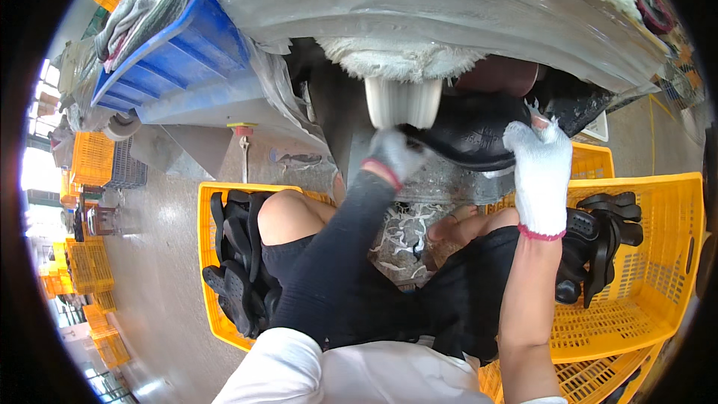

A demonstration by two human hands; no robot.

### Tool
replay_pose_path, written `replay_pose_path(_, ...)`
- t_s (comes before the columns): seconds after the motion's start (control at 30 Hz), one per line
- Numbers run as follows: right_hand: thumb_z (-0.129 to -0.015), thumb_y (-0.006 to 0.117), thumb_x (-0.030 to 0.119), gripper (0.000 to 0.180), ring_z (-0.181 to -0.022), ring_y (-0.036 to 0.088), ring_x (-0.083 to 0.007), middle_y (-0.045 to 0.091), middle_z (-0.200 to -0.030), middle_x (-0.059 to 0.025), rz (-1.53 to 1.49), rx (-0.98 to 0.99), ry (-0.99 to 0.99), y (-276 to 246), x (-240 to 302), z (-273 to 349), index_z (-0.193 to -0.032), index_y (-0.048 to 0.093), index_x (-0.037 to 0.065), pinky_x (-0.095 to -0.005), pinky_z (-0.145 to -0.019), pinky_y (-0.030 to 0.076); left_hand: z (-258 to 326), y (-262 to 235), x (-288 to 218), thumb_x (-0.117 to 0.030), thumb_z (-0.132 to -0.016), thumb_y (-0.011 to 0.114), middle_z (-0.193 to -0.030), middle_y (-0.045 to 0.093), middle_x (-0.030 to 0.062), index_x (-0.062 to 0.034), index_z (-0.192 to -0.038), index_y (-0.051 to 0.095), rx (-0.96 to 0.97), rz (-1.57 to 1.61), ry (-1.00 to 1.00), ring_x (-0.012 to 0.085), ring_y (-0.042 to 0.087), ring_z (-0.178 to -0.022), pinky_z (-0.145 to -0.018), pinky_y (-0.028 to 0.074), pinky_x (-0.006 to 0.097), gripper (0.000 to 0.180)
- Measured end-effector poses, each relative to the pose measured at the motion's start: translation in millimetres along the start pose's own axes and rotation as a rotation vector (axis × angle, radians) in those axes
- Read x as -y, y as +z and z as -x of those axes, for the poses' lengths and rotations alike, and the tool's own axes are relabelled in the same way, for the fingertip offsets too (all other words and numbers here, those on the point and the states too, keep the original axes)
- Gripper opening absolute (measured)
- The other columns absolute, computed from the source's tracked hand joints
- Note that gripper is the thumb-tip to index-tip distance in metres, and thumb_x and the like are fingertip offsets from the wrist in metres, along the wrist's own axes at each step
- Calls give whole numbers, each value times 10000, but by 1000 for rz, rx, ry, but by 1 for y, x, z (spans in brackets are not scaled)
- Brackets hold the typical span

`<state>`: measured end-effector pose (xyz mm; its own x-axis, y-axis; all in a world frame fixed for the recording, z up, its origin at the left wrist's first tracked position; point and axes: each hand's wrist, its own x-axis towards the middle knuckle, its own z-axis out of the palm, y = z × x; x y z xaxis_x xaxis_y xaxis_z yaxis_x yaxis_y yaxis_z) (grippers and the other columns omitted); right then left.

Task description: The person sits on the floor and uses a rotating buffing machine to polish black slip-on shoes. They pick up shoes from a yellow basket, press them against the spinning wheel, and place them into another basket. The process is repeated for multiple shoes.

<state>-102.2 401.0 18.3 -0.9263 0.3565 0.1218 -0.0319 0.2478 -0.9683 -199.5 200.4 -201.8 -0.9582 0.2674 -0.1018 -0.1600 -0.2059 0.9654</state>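
Note:
A long black shoe (479,131), its exact type unclear, is held up against the lower right side of a whitish, blurred wheel (404,102). My right hand (540,157), in a white knit glove with torn fingertips, is closed around the shoe's right end. Just under the wheel is my left hand (393,155), also gloved and smeared by motion. It is at the left end of the shoe, but its finger grip is not clear.
Shaggy white fluff (404,58) rims the opening above the wheel, below a grey plastic-covered hood (434,0). Yellow crates with black footwear flank my legs: a left crate (217,325) and a right crate (658,254). A blue bin (187,60) holding grey gloves stands upper left.

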Motion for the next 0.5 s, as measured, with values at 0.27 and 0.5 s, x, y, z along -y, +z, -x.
replay_pose_path(0.27, -816, 706, 104, 286, -841, 642, -188, 703, -910, -121, -138, -157, -3, 52, -62, -13, -1025, 680, -89, -299, -809, 491, 124, -19, -37, -359, -1083, 335, -1253, 604, 220, -23, -1350, 407, -303, 142, -333, 368, 670, -998, -837, 597, 478, 435)
replay_pose_path(0.5, -692, 724, -51, 819, -1288, 545, -301, 568, -1394, -202, 475, 151, -250, 2, 1, 23, -1464, 455, -6, -386, -1090, 426, 121, -27, -79, -405, -1022, 387, -1085, 610, 226, -57, -1290, 453, 52, -119, -672, 395, 680, -822, -724, 575, 581, 445)
